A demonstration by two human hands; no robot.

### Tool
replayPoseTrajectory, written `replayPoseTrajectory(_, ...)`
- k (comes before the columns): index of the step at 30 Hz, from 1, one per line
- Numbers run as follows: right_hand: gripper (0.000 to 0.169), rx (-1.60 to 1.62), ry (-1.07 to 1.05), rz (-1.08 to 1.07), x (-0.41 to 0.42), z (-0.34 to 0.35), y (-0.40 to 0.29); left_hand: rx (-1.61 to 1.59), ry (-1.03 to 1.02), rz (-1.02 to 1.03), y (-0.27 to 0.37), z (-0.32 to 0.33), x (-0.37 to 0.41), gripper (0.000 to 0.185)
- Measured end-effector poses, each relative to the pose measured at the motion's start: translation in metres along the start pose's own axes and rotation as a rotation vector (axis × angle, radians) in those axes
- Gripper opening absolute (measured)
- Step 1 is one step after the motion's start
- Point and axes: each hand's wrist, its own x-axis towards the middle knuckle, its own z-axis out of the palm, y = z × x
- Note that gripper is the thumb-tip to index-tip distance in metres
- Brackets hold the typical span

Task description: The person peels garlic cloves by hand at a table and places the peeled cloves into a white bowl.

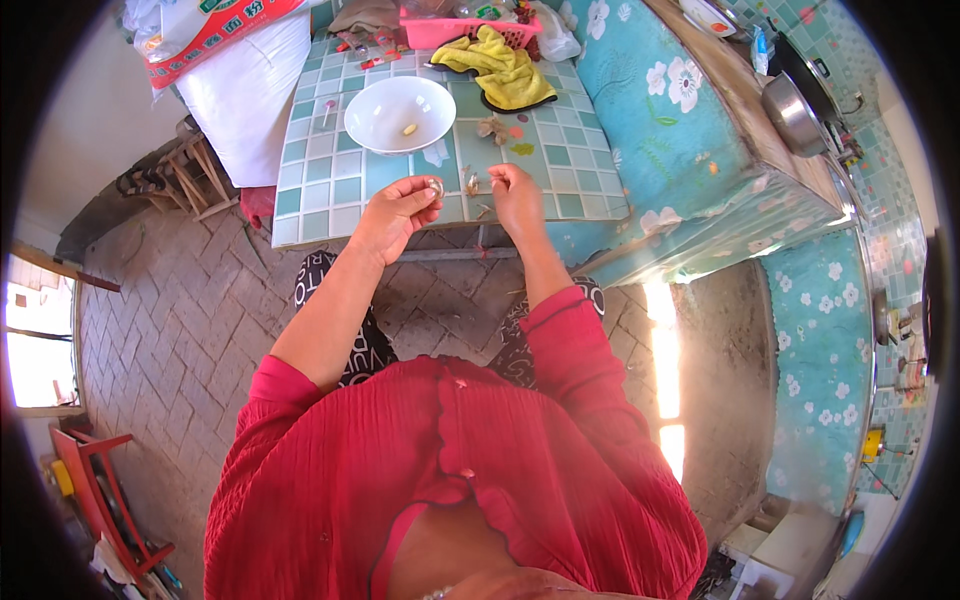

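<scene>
My left hand point(403, 214) pinches a garlic clove point(435, 187) between thumb and fingers at the table's near edge. To its right my right hand point(517, 201) is raised with curled fingers; whether anything small sits in them I cannot make out. Between the hands, bits of papery garlic skin point(472, 183) lie on the tiled-pattern table point(319, 196). A white bowl point(367, 120) stands beyond my left hand, with one pale peeled clove point(409, 130) inside. Further off on the right rests what looks like part of a garlic bulb point(493, 129).
A yellow cloth point(510, 79) lies before a pink plastic basket point(472, 34) at the back. A lollipop point(328, 110) is left of the bowl. White sacks point(240, 112) flank the table's left; a floral-covered counter point(697, 142) bounds its right, holding a metal pot point(795, 116).
</scene>
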Motion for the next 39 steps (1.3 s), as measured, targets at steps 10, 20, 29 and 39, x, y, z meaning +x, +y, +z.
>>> replayPoseTrajectory(10,0.01,0.129,-0.058,-0.179,-0.043,-0.029,-0.093,0.245,0.048,0.13,0.005,0.022,-0.015,0.024)
replayPoseTrajectory(20,0.011,0.058,-0.109,-0.167,-0.045,-0.029,-0.102,0.7,0.108,0.384,0.011,0.028,-0.029,0.022)
replayPoseTrajectory(29,0.008,-0.003,-0.181,-0.245,-0.038,-0.037,-0.101,0.994,0.086,0.568,0.022,0.037,-0.033,0.016)
replayPoseTrajectory(39,0.009,0.143,-0.231,-0.073,-0.031,-0.039,-0.084,0.753,0.028,0.285,0.011,0.037,-0.014,0.019)
